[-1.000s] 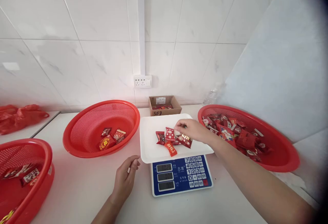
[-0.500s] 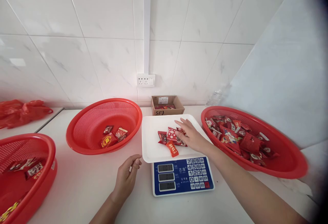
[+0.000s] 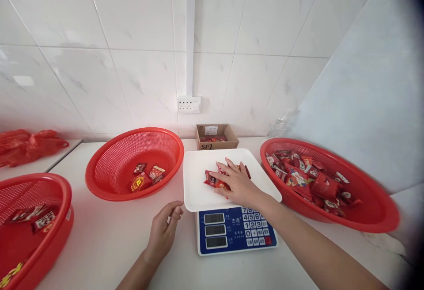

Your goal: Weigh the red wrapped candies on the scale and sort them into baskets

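Observation:
My right hand (image 3: 239, 185) is spread over several small red candy packets (image 3: 211, 178) on the white tray (image 3: 195, 195) of a digital scale (image 3: 236, 232). Its fingertips touch the packets and partly cover them; the palm side is hidden. A dark-red packet (image 3: 245, 170) shows past the fingers on the far right side. Beside the tray's left front corner, my left hand (image 3: 164, 228) hovers or rests near the table, fingers loosely curled, thumb and index a little apart, nothing visible in it. Lit digits on the scale's display (image 3: 214, 218) are too faint to read surely.
A red basket (image 3: 99, 184) at centre left holds a few packets; another basket (image 3: 64, 201) stands at lower left. On the right, a red basket (image 3: 371, 215) holds many packets. Behind the scale is a cardboard box (image 3: 217, 145). Red plastic bags (image 3: 31, 146) lie far left.
My right hand has moved a little down and left on the tray, and its fingers now spread over the packets. The packets have shifted under it. My left hand stays in place.

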Action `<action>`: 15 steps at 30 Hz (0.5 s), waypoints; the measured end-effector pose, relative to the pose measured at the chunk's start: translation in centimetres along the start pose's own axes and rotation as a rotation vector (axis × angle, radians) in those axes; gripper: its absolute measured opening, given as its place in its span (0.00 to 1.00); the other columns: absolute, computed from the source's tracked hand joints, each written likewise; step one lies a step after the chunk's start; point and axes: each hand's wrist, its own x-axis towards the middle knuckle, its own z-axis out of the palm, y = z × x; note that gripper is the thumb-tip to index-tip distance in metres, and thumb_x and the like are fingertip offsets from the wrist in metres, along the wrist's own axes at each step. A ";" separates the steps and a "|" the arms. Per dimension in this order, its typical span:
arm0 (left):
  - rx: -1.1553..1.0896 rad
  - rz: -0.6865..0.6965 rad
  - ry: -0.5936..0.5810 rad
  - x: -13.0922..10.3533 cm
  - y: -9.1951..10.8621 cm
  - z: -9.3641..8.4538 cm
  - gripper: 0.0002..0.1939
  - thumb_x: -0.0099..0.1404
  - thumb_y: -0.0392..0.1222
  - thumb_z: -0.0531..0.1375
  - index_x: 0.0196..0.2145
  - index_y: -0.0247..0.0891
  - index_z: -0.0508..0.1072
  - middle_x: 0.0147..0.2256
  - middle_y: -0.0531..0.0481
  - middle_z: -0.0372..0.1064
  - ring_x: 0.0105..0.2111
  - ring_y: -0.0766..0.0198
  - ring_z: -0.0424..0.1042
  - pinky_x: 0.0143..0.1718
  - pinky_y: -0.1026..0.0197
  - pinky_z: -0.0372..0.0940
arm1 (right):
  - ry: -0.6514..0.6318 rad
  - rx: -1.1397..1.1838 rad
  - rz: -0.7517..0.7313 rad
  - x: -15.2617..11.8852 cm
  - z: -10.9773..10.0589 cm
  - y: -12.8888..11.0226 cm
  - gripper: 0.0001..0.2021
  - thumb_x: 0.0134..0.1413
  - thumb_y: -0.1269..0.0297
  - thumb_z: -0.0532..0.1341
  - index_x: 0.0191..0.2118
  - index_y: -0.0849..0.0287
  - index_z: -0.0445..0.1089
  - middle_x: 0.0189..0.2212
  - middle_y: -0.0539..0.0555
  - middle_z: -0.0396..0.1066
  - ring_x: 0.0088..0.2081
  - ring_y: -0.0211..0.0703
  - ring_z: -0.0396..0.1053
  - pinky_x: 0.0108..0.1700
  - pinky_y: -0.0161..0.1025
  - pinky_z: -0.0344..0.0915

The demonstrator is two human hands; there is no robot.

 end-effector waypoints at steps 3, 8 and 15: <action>-0.005 -0.002 -0.004 0.0 0.0 0.0 0.15 0.65 0.50 0.51 0.39 0.39 0.73 0.28 0.50 0.72 0.28 0.63 0.72 0.31 0.62 0.70 | 0.010 0.001 0.008 -0.1 -0.2 0.4 0.24 0.59 0.46 0.49 0.59 0.44 0.61 0.65 0.53 0.48 0.66 0.58 0.34 0.61 0.67 0.31; -0.010 -0.013 -0.021 -0.1 -0.1 0.0 0.16 0.66 0.50 0.51 0.39 0.38 0.72 0.29 0.49 0.72 0.29 0.63 0.72 0.32 0.61 0.70 | 0.019 -0.015 -0.043 -0.6 -0.5 -0.1 0.26 0.56 0.46 0.53 0.60 0.42 0.58 0.65 0.52 0.46 0.66 0.59 0.33 0.60 0.68 0.28; 0.004 -0.012 -0.015 0.0 0.0 0.0 0.16 0.65 0.51 0.51 0.38 0.38 0.72 0.29 0.49 0.72 0.28 0.63 0.72 0.31 0.61 0.70 | -0.017 -0.029 -0.150 -0.5 -0.3 -1.2 0.28 0.56 0.42 0.52 0.60 0.44 0.59 0.66 0.54 0.44 0.66 0.61 0.32 0.60 0.68 0.24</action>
